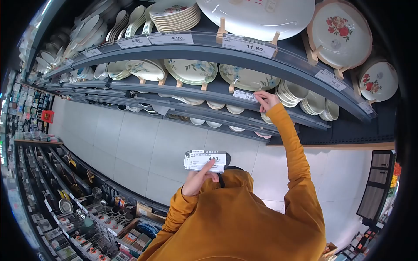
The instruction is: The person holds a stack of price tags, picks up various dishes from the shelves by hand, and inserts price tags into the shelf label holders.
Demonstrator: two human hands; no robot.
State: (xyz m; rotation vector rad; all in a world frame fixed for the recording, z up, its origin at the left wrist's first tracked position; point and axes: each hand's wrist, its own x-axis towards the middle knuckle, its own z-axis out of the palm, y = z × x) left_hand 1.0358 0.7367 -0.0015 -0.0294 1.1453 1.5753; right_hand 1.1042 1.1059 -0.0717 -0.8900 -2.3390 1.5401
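In my left hand [201, 179] is a stack of white price labels [198, 160], held in front of my body with the thumb across the top one, which reads 4.50. My right hand [266, 101] reaches out to the shelf, its fingers pinched at the right end of a price label [244, 95] marked 24.50 on the shelf edge. Behind that label a flower-patterned oval plate [248, 77] stands on a wooden stand. Stacked bowls [291, 92] sit just right of my right hand.
Above runs a shelf edge [191, 48] with more labels, under a large white platter [261, 17] and a rose-patterned plate [340, 32]. Lower shelves hold more bowls. Across the tiled floor [130, 143], racks of kitchen utensils [87, 217] stand at lower left.
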